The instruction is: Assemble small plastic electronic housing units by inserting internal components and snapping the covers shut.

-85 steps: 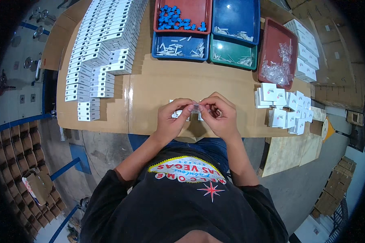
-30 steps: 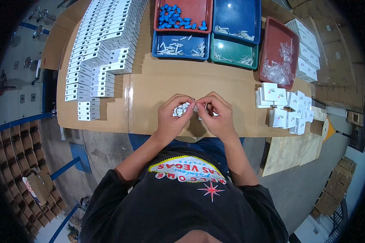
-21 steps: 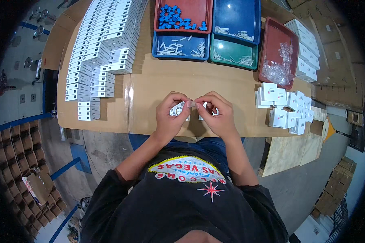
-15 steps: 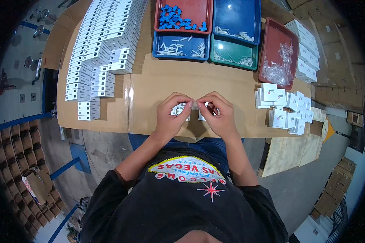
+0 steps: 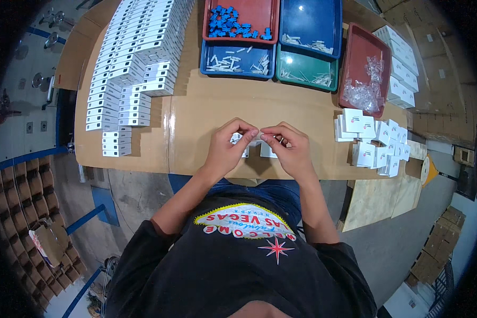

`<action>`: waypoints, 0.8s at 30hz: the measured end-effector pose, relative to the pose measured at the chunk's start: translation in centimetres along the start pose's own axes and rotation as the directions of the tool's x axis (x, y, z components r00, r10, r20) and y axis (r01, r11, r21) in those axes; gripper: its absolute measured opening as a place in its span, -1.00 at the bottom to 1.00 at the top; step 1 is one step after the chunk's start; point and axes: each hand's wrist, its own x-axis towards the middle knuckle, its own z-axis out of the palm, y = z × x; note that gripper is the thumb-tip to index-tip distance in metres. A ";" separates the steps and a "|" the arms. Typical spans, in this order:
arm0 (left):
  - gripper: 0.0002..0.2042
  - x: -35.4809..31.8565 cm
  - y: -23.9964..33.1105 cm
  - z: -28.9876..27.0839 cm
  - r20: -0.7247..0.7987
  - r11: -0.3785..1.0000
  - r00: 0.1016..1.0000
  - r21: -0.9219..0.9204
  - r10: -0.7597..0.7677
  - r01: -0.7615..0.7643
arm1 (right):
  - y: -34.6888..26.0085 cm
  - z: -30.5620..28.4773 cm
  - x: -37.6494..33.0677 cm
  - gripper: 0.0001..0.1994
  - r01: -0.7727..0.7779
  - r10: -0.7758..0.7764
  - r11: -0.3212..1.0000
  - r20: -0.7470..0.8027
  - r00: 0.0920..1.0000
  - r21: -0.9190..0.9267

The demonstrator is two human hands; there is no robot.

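Both hands meet above the cardboard-covered table, close to its front edge. My left hand [image 5: 226,147] pinches with thumb and forefinger, and my right hand [image 5: 292,151] does the same from the other side. Between the fingertips is a small pale piece [image 5: 258,137], mostly hidden and too small to name. Under my right fingers part of a white box [image 5: 267,151] shows on the table. Another white item [image 5: 236,139], partly covered, lies behind my left fingers.
Tall rows of white boxes [image 5: 127,74] stand at the left. Trays at the back hold blue clips [image 5: 228,22], white sticks [image 5: 225,64] and thin pins [image 5: 318,79]. A red tray [image 5: 349,69] holds clear bags [image 5: 361,96]. Small white boxes [image 5: 364,153] cluster at the right.
My fingers have shifted slightly around the small pale piece, and my right fingers curl more. My hands stay together in nearly the same place.
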 end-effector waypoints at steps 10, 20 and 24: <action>-0.60 2.1 -2.5 -1.1 0.160 0.920 0.979 -0.349 -0.129 0.178 | 4.8 1.7 0.7 -0.85 -0.262 0.288 0.890 -0.014 0.957 0.372; -0.77 -4.5 -6.3 -3.9 0.477 0.970 0.862 0.233 -0.174 0.067 | 8.6 4.2 -5.7 -0.76 -0.463 0.381 0.852 0.317 0.868 0.243; -0.84 -7.5 -7.4 -3.6 0.400 0.992 0.916 0.127 -0.039 -0.014 | 8.0 5.2 -8.1 -0.83 -0.434 0.364 0.895 0.396 0.843 0.100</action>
